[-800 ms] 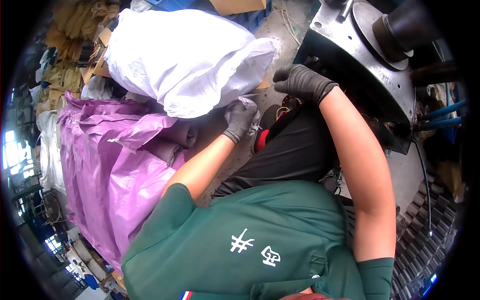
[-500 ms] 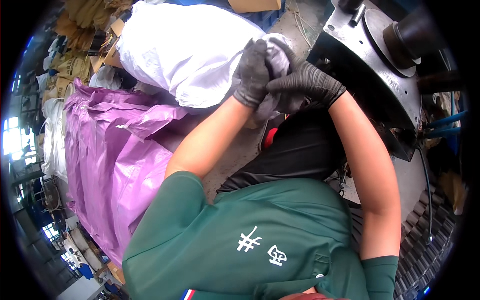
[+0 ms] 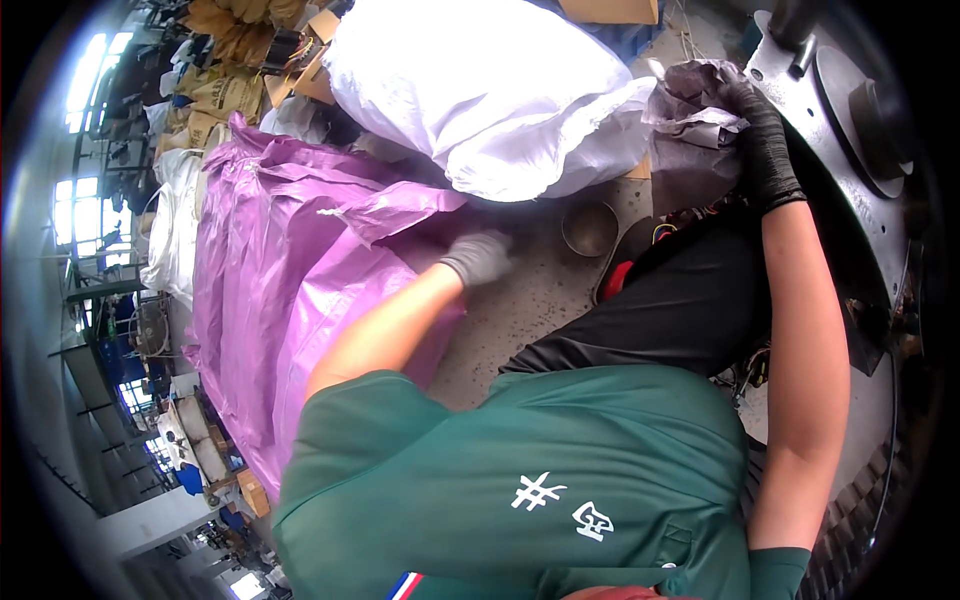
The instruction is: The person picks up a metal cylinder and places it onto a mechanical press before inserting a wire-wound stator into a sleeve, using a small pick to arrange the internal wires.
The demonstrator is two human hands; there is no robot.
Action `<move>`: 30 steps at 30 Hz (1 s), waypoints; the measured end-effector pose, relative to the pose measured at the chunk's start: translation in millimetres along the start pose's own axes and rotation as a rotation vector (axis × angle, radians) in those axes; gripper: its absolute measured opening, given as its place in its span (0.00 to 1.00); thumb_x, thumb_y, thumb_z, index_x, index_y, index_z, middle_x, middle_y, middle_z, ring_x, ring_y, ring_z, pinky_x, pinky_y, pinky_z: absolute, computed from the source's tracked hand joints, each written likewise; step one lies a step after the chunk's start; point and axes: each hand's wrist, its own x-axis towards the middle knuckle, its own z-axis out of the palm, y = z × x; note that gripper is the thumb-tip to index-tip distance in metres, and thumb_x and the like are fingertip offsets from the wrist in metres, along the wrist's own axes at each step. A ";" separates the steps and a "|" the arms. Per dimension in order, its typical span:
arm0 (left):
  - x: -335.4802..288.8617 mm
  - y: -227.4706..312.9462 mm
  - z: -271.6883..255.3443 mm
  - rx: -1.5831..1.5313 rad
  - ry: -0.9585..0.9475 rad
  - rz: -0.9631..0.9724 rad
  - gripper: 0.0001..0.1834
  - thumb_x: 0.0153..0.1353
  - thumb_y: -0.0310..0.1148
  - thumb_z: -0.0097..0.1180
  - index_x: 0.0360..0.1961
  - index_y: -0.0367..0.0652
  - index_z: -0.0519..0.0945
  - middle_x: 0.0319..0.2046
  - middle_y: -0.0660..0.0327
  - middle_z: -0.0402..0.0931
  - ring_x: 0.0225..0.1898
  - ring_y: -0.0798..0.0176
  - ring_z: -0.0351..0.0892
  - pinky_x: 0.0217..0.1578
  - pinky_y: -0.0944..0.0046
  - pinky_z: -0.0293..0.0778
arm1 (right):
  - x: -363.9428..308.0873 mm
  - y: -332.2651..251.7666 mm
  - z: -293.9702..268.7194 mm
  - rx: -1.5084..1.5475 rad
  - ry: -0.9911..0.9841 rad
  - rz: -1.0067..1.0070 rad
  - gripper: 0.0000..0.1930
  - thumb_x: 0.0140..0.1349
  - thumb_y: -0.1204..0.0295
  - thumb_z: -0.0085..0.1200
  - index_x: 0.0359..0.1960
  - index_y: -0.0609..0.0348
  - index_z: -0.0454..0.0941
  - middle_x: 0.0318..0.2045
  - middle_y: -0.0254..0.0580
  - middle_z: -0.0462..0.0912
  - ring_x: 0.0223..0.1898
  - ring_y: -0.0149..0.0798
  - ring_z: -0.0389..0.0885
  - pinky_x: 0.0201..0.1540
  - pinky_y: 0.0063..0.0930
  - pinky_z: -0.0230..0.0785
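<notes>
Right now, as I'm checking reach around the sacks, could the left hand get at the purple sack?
Probably yes: the left hand, blurred, is close beside the purple sack, and nothing visible stands between them. Whether they touch is hard to tell.

Tan sacks beside cardboard box

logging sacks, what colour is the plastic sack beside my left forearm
The plastic sack is purple; head view.
</notes>
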 end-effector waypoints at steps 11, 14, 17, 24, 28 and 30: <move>-20.2 -69.8 -43.6 -0.519 0.207 -0.279 0.27 0.67 0.51 0.54 0.57 0.40 0.80 0.45 0.42 0.81 0.48 0.47 0.82 0.52 0.50 0.76 | -20.3 -10.2 -2.5 -0.253 -0.023 -0.045 0.25 0.62 0.72 0.58 0.61 0.68 0.76 0.41 0.47 0.88 0.35 0.36 0.86 0.38 0.25 0.78; -7.4 -36.5 -21.6 -0.621 0.169 -0.111 0.26 0.69 0.49 0.53 0.58 0.41 0.80 0.49 0.40 0.81 0.53 0.47 0.81 0.54 0.50 0.75 | -23.7 -13.7 -4.2 -0.306 -0.034 -0.021 0.26 0.62 0.72 0.59 0.62 0.66 0.74 0.42 0.48 0.86 0.39 0.36 0.85 0.37 0.26 0.78; 16.6 5.6 18.1 -0.343 0.144 -0.004 0.25 0.70 0.48 0.52 0.59 0.41 0.79 0.54 0.38 0.80 0.57 0.47 0.80 0.57 0.50 0.74 | -21.9 -12.7 -2.7 -0.357 -0.099 -0.016 0.26 0.62 0.72 0.59 0.63 0.66 0.73 0.42 0.47 0.85 0.42 0.38 0.84 0.42 0.27 0.78; 107.0 24.7 201.4 0.058 0.374 0.020 0.39 0.49 0.37 0.67 0.65 0.42 0.74 0.66 0.41 0.68 0.64 0.34 0.70 0.66 0.44 0.68 | -25.6 -11.1 5.3 -0.401 -0.150 -0.043 0.25 0.58 0.72 0.59 0.58 0.70 0.77 0.42 0.53 0.88 0.43 0.37 0.88 0.46 0.27 0.80; 73.0 83.2 127.7 -0.303 0.379 -0.099 0.41 0.48 0.42 0.72 0.64 0.40 0.73 0.62 0.40 0.71 0.67 0.38 0.68 0.66 0.46 0.69 | -27.0 -8.2 -12.0 -0.334 -0.124 -0.012 0.24 0.58 0.72 0.60 0.57 0.70 0.78 0.42 0.52 0.88 0.44 0.38 0.87 0.47 0.28 0.79; 91.0 61.5 160.9 -0.780 0.384 -0.342 0.44 0.49 0.46 0.74 0.65 0.39 0.71 0.63 0.42 0.71 0.66 0.42 0.69 0.65 0.49 0.69 | -29.6 -15.9 -0.8 -0.389 -0.180 0.012 0.26 0.60 0.72 0.58 0.61 0.68 0.75 0.46 0.51 0.85 0.47 0.39 0.85 0.50 0.28 0.78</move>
